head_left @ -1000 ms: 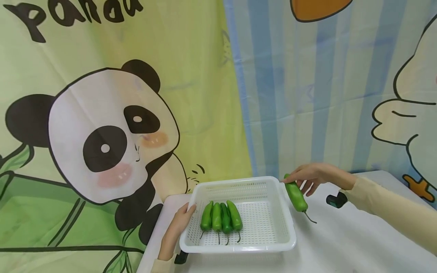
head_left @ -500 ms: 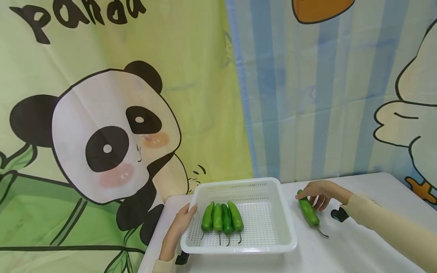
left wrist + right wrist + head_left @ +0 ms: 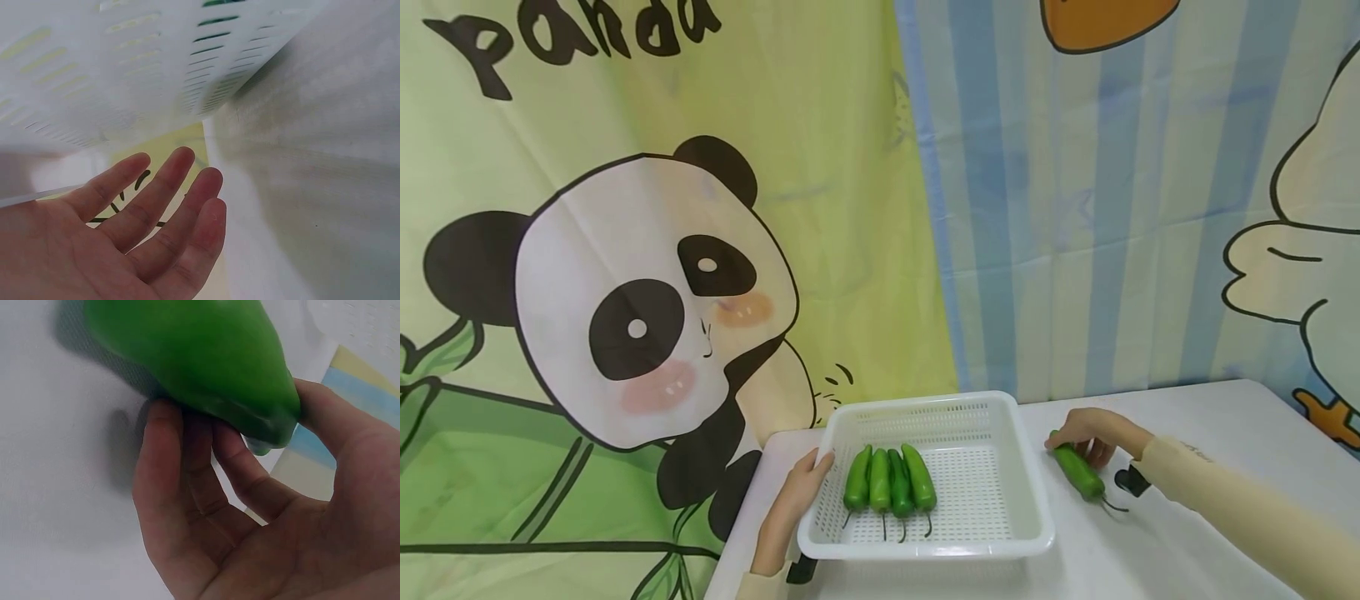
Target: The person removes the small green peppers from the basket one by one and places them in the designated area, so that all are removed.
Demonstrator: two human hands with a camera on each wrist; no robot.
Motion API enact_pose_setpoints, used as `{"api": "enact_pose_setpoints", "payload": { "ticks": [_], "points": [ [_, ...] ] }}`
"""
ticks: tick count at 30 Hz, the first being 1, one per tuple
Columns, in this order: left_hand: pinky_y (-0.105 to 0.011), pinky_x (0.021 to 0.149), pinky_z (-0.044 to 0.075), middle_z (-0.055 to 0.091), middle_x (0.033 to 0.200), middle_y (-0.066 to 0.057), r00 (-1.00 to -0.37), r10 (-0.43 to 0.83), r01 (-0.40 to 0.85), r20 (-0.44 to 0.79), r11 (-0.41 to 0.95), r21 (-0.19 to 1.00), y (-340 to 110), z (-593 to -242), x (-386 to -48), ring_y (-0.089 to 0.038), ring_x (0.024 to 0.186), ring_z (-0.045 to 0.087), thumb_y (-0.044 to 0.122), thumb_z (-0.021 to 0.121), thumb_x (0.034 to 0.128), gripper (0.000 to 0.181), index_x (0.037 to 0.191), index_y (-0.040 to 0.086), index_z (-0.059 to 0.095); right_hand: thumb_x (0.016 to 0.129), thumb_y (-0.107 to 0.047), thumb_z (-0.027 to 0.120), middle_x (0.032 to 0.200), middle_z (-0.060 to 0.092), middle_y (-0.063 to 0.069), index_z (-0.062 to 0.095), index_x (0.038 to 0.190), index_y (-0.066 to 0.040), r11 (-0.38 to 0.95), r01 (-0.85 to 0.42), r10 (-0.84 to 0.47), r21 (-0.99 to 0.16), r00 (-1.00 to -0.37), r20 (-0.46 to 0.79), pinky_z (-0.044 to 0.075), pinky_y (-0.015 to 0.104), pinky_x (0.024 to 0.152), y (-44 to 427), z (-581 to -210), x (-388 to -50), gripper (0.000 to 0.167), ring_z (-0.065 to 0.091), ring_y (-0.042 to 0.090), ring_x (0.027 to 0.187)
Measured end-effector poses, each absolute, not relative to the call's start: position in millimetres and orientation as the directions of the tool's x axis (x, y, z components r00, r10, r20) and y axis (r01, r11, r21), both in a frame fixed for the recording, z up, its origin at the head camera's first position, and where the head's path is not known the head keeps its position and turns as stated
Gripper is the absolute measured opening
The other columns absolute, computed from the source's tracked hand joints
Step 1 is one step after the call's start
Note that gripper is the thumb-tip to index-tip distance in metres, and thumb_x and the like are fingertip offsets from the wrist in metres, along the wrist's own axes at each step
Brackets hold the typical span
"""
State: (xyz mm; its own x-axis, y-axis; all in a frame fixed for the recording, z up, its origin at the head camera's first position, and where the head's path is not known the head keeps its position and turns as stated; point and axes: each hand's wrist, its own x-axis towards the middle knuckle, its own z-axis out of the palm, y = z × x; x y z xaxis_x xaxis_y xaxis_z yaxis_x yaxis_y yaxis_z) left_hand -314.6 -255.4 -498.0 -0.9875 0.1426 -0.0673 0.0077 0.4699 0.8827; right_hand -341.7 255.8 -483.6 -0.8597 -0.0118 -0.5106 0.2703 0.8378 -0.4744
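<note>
Between fingers (image 3: 159, 481) of the right hand (image 3: 1097, 431): green pepper (image 3: 1079, 474), pinched, lowered away from the basket (image 3: 955, 550), so outside it; left hand (image 3: 800, 486) loose.

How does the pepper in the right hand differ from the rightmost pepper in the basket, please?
The held pepper is outside the basket; the basket pepper lies inside. The right hand pinches the held pepper; no hand touches the basket pepper. Both are green, with thin stems toward the viewer.

The held pepper (image 3: 200, 356) looks smooth and glossy, the basket (image 3: 970, 492) plastic, the backdrop (image 3: 865, 208) creased cloth.
</note>
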Motion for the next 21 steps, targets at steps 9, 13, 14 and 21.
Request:
{"api": "enact_pose_setpoints", "payload": {
  "ticks": [9,13,14,21],
  "points": [
    [-0.04,0.062,0.065,0.068,0.121,-0.025,-0.986,0.15,0.008,-0.071,0.472,0.882,-254.9,-497.1,-314.2,-0.028,0.081,0.076,0.048,0.042,0.1068,0.06,0.153,0.01,0.039,0.091,-0.049,0.068,0.09,0.063,0.017,0.058,0.103,0.003,0.845,0.268,-0.008,-0.464,-0.859,-0.511,0.065,0.04,0.071,254.8,-484.3,-344.0,0.054,0.068,0.03,0.079],
    [-0.04,0.062,0.065,0.068,0.122,-0.025,-0.986,0.152,0.006,-0.074,0.471,0.882,-255.1,-497.5,-314.8,-0.028,0.082,0.076,0.047,0.042,0.107,0.059,0.153,0.01,0.039,0.092,-0.05,0.067,0.092,0.062,0.017,0.057,0.108,0.005,0.847,0.266,-0.009,-0.461,-0.86,-0.511,0.065,0.04,0.071,257.1,-485.3,-344.4,0.058,0.068,0.031,0.081],
    [-0.04,0.062,0.065,0.068,0.122,-0.025,-0.986,0.151,0.005,-0.075,0.471,0.882,-255.1,-497.7,-315.0,-0.028,0.082,0.076,0.047,0.042,0.107,0.059,0.153,0.01,0.039,0.092,-0.051,0.067,0.093,0.062,0.017,0.057,0.109,0.005,0.847,0.267,-0.007,-0.46,-0.859,-0.512,0.065,0.04,0.071,257.6,-485.3,-344.7,0.059,0.067,0.031,0.081],
    [-0.04,0.063,0.065,0.068,0.123,-0.025,-0.985,0.15,0.001,-0.079,0.469,0.883,-256.1,-498.2,-315.9,-0.028,0.082,0.076,0.048,0.042,0.1068,0.06,0.153,0.01,0.039,0.093,-0.049,0.066,0.093,0.063,0.017,0.057,0.112,0.005,0.844,0.261,-0.018,-0.468,-0.859,-0.512,0.065,0.04,0.07,260.9,-482.6,-341.9,0.059,0.068,0.03,0.082]
  ]
}}
